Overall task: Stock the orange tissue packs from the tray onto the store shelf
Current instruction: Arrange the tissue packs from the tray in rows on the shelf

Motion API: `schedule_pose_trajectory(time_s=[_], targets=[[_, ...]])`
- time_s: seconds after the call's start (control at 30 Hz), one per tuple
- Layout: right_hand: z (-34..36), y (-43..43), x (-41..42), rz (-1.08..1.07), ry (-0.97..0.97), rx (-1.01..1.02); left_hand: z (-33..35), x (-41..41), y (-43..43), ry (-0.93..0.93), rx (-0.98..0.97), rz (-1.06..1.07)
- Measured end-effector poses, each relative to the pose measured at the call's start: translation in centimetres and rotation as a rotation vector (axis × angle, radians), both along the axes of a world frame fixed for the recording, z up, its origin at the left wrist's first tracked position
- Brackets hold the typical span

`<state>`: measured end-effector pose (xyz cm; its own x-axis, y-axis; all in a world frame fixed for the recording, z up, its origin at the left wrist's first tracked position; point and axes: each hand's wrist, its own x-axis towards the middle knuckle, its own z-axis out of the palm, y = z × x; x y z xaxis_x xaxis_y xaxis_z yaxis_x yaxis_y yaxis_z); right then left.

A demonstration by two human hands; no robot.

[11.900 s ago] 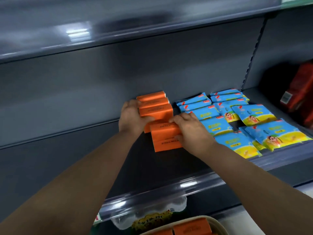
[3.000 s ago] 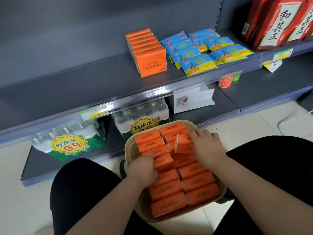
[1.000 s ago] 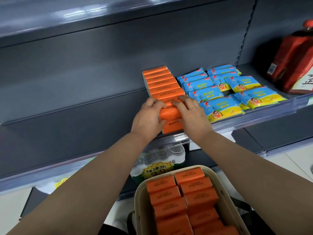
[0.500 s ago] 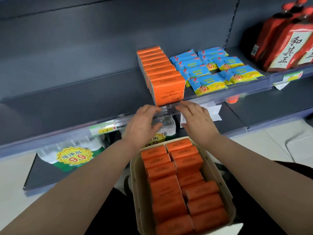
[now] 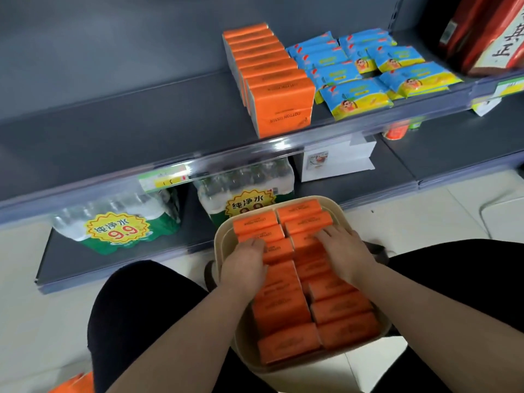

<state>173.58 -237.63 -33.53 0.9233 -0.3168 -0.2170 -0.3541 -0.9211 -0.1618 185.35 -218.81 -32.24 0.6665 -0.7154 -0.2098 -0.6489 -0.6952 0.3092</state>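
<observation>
Several orange tissue packs point(image 5: 283, 310) lie in two columns in a beige tray point(image 5: 219, 245) between my knees. My left hand point(image 5: 245, 265) rests on the left column, its fingers curled over a pack's edge. On the right column my right hand point(image 5: 344, 251) lies flat with fingers spread. No pack is lifted. A front-to-back row of orange packs point(image 5: 269, 78) stands on the grey store shelf point(image 5: 141, 117), reaching its front lip.
Blue and yellow packs point(image 5: 357, 72) lie right of the orange row, and red packages point(image 5: 487, 32) stand at the far right. Bottled water packs point(image 5: 119, 225) and a white box point(image 5: 337, 163) sit on the lower shelf. Bare grey shelf stretches left of the row.
Both hands have dropped from the shelf's front lip down into the tray and now rest on the packs. My view has tilted downward.
</observation>
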Motion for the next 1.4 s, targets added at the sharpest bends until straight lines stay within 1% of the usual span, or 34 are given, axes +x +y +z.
schedule_pose_trajectory(time_s=[0.1,0.23,0.33,0.43,0.53,0.7,0.8,0.87,1.0,1.07,1.17,1.27,1.4], targets=[[-0.6,0.3,0.9,-0.008,0.035,-0.005,-0.4,0.6,-0.2,-0.012,0.009,0.023],[-1.4,0.7,1.4,-0.047,0.08,-0.109,-0.7,0.9,-0.3,-0.014,-0.004,0.03],[-1.6,0.7,0.9,-0.051,0.09,-0.162,-0.8,0.8,-0.3,-0.035,0.015,-0.004],[-1.2,0.6,0.5,-0.081,0.076,-0.145,-0.8,0.8,-0.5,-0.061,0.057,-0.02],[-0.2,0.6,0.3,-0.135,0.058,-0.098,-0.9,0.6,-0.8,-0.132,0.156,-0.074],[0.8,1.2,-1.0,-0.15,-0.032,-0.081,-1.6,-0.1,-1.2,-0.224,0.269,-0.11],[1.5,1.1,-1.7,-0.168,-0.039,-0.09,-2.0,-0.1,-1.4,-0.276,0.294,-0.152],[1.9,1.0,-2.0,-0.186,-0.044,-0.098,-2.0,-0.1,-1.5,-0.256,0.3,-0.156],[3.2,0.8,-1.7,-0.217,-0.078,-0.126,-0.8,0.2,-1.1,-0.228,0.22,-0.065],[4.0,1.1,-1.1,-0.226,-0.102,-0.141,0.3,0.5,-0.8,-0.242,0.186,-0.071],[5.7,1.5,0.0,-0.225,-0.198,-0.164,3.0,1.1,-0.1,-0.27,0.116,-0.094],[8.2,2.0,1.1,-0.223,-0.301,-0.185,6.8,2.1,0.7,-0.309,-0.018,-0.055],[12.9,2.0,2.5,-0.263,-0.482,-0.201,12.8,4.3,1.4,-0.373,-0.256,0.068]])
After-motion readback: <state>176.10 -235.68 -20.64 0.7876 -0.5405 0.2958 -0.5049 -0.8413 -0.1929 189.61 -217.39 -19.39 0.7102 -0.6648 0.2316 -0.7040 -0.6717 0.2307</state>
